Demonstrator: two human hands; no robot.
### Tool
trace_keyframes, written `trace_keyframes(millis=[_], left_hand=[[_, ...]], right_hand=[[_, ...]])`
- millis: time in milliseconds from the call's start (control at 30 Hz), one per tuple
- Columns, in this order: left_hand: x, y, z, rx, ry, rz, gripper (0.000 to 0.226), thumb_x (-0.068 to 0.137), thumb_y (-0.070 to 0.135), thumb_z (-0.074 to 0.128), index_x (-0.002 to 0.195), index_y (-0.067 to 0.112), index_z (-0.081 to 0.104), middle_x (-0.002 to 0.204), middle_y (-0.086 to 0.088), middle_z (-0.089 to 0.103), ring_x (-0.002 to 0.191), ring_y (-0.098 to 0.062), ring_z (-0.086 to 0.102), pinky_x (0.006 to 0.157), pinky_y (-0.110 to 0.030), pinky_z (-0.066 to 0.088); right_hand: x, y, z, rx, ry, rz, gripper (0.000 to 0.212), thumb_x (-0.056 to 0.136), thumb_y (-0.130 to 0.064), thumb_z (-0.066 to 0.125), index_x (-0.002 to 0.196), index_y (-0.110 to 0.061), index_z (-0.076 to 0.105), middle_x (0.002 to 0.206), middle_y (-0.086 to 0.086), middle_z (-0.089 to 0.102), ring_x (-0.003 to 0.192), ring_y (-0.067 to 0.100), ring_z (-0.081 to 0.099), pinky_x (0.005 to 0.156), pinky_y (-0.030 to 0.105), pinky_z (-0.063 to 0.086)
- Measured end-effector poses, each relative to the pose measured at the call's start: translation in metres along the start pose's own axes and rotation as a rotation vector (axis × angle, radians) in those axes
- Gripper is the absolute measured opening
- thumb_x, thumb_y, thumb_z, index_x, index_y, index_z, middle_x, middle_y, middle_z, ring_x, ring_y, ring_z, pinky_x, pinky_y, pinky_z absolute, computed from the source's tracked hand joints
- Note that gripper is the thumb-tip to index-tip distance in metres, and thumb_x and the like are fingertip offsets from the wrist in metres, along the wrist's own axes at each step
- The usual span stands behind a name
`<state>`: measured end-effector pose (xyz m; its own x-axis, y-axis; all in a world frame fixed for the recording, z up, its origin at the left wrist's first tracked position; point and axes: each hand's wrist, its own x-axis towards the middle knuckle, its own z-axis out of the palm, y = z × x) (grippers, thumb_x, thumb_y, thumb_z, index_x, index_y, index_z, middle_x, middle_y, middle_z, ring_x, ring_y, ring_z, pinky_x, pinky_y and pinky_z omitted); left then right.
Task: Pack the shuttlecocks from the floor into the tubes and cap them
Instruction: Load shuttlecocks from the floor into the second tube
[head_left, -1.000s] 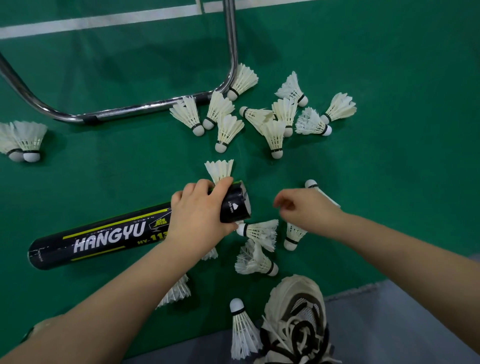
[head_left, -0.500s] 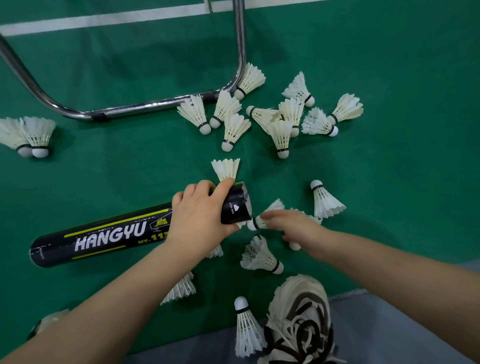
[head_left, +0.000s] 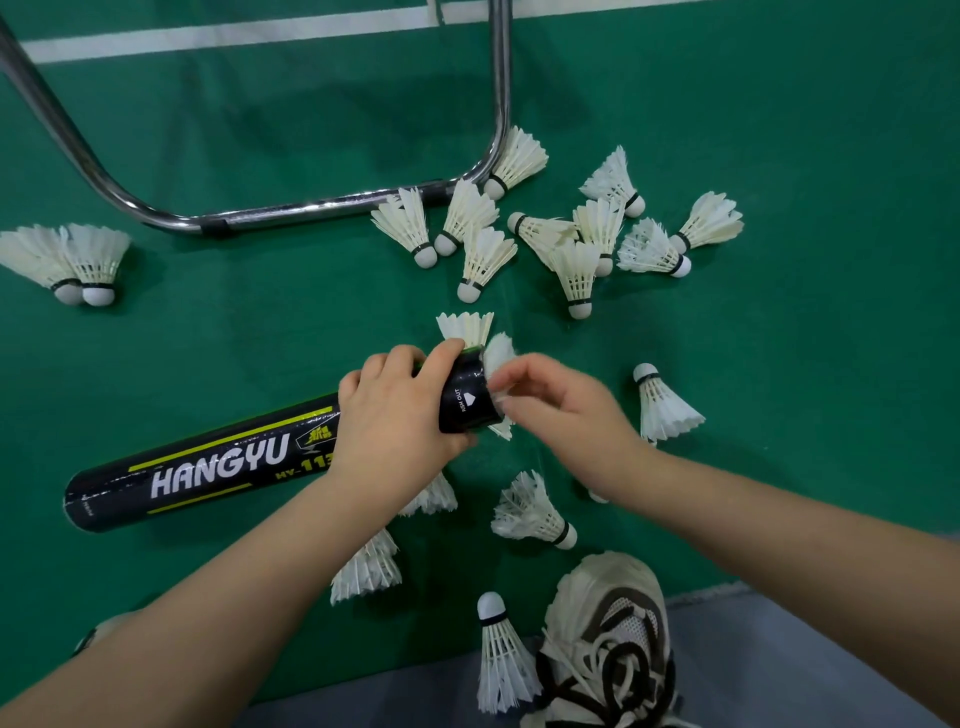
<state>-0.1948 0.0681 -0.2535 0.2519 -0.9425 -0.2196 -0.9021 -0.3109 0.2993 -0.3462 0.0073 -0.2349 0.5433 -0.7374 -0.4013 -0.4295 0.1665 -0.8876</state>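
half a second ago the right hand (head_left: 566, 415) was down on the floor (head_left: 779, 364), picking up a shuttlecock (head_left: 500, 353). now it has come up to the open end of the black hangyu tube (head_left: 208, 462), and the shuttlecock is right at the tube's mouth. its white feathers stick out above and below the rim. so i think one more shuttlecock is about to slide in, and it still needs a push to go deep.

the left hand (head_left: 395, 421) holds the tube near its open end. its fingers (head_left: 400, 361) are curled tight over the top and the thumb is under it. the tube lies almost flat, and its far end looks to be down on the floor.

the right fingers (head_left: 511, 376) are bent and close together, pinching the feathers. they are a bit blurry, so i cannot see just how they hold on.

many other shuttlecocks (head_left: 576, 260) are still on the floor, some near the metal frame (head_left: 311, 208) and some by the shoe (head_left: 608, 639). i see no cap, so a lot is left to do.
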Motion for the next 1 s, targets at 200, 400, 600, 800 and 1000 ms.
trace_keyframes(millis=[200, 400, 600, 800, 1000], left_hand=[[-0.006, 0.011, -0.004, -0.03, 0.045, 0.041, 0.081, 0.065, 0.049, 0.072, 0.135, 0.032, 0.035, 0.117, -0.003, 0.05, 0.109, -0.028, 0.043, 0.09, -0.041, 0.029], [-0.009, 0.017, -0.004, -0.022, 0.078, 0.045, 0.079, 0.061, 0.048, 0.076, 0.131, 0.031, 0.044, 0.108, -0.007, 0.054, 0.101, -0.032, 0.048, 0.084, -0.043, 0.033], [-0.007, 0.023, -0.004, -0.031, 0.062, 0.043, 0.079, 0.064, 0.051, 0.072, 0.134, 0.032, 0.04, 0.111, -0.006, 0.052, 0.104, -0.03, 0.046, 0.087, -0.042, 0.031], [0.0, 0.023, -0.005, -0.03, 0.052, 0.047, 0.082, 0.066, 0.053, 0.071, 0.136, 0.034, 0.033, 0.116, -0.003, 0.049, 0.108, -0.027, 0.043, 0.09, -0.041, 0.029], [0.005, 0.017, -0.016, -0.044, 0.072, 0.029, 0.085, 0.065, 0.052, 0.072, 0.137, 0.033, 0.031, 0.119, -0.004, 0.049, 0.112, -0.028, 0.042, 0.094, -0.042, 0.029]], right_hand=[[0.006, 0.0, -0.002, 0.272, -0.349, 0.18, 0.037, 0.071, -0.025, 0.054, 0.107, -0.019, 0.059, 0.109, 0.005, 0.062, 0.102, 0.014, 0.053, 0.097, 0.031, 0.04], [0.015, -0.008, -0.019, 0.2, -0.632, 0.252, 0.058, 0.065, -0.011, 0.052, 0.12, 0.006, 0.05, 0.11, 0.015, 0.055, 0.106, 0.018, 0.048, 0.102, 0.036, 0.037], [0.024, -0.016, -0.018, 0.187, -0.718, 0.306, 0.034, 0.061, -0.011, 0.058, 0.094, -0.005, 0.051, 0.094, 0.012, 0.048, 0.092, 0.023, 0.042, 0.088, 0.03, 0.037], [0.027, -0.01, -0.027, 0.115, -0.369, 0.236, 0.038, 0.067, -0.021, 0.058, 0.103, -0.009, 0.062, 0.1, 0.014, 0.062, 0.095, 0.021, 0.059, 0.092, 0.039, 0.048], [0.027, -0.006, -0.064, 0.137, -0.045, 0.171, 0.017, 0.092, -0.014, 0.05, 0.089, -0.021, 0.065, 0.09, 0.001, 0.071, 0.087, 0.015, 0.065, 0.09, 0.036, 0.046]])
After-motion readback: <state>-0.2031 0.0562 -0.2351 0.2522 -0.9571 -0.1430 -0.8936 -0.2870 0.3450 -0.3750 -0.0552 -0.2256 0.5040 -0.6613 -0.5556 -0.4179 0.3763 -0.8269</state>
